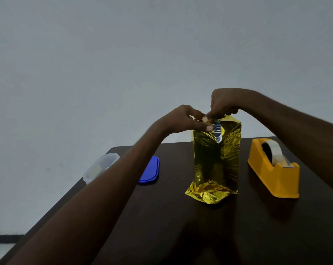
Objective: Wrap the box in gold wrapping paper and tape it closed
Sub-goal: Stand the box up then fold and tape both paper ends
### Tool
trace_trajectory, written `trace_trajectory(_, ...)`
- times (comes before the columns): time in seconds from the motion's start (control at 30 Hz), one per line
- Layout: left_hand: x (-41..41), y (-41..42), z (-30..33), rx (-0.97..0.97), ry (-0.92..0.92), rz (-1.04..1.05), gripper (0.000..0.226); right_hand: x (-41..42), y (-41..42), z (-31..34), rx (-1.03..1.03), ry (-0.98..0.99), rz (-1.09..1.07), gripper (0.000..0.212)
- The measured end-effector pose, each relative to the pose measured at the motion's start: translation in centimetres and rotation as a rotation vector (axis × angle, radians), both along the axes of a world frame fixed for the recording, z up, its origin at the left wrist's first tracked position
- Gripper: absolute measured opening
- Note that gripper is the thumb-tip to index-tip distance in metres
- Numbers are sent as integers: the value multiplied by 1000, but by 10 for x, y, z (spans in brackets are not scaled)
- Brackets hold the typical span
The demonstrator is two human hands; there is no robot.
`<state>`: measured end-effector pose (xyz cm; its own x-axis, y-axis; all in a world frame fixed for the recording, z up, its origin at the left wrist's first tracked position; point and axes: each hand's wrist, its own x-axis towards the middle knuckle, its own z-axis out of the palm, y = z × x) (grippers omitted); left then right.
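Forearms reached over the dark counter (181,226). We noted the gold-wrapped box (216,159) standing upright at centre, beside the yellow tape dispenser (274,173). Both hands, left (182,119) and right (223,102), pinched 1 clear tape strip (217,131) at its top edge.

head cam | forward-down | near, over table (181,226) edge

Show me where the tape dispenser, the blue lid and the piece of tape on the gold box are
tape dispenser (276,175): head view, on its yellow side wall.
blue lid (150,171): head view, middle of its top face.
piece of tape (217,131): head view, on the clear strip hanging over the wrapped box's top edge.
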<state>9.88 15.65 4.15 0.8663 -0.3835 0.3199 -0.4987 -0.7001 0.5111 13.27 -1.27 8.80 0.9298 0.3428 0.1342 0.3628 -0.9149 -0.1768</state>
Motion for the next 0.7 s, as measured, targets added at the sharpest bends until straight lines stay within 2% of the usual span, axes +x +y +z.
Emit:
trace_trajectory(0.1, 0, 2, -1, -12, -1, -2, 31, -3, -7, -5, -38, -141, -111, 63)
trace_trajectory(0.23, -2, -2, -1, -14, -4, 14, 41, -1, -29, -22, 82, -156, -255, 73)
trace_trajectory(0.3, -4, -4, 0, -15, 9, 33, 46, 3, -37, -32, 332, 25, -224, 67)
trace_trajectory(0.37, -4, -3, -1, -26, 16, 40, 47, 0, -41, -39, 592, 198, -164, 51)
trace_trajectory(0.43, -4, -3, -1, -36, 17, 32, 45, -5, -39, -42, 721, 270, -134, 46)
trace_trajectory(0.57, -4, -2, -3, -52, 17, 19, 36, -17, -19, -47, 653, 269, -88, 41)
trace_trajectory(0.7, -6, -5, -4, -66, 5, 34, 36, -16, -16, -45, 702, 301, -147, 28)
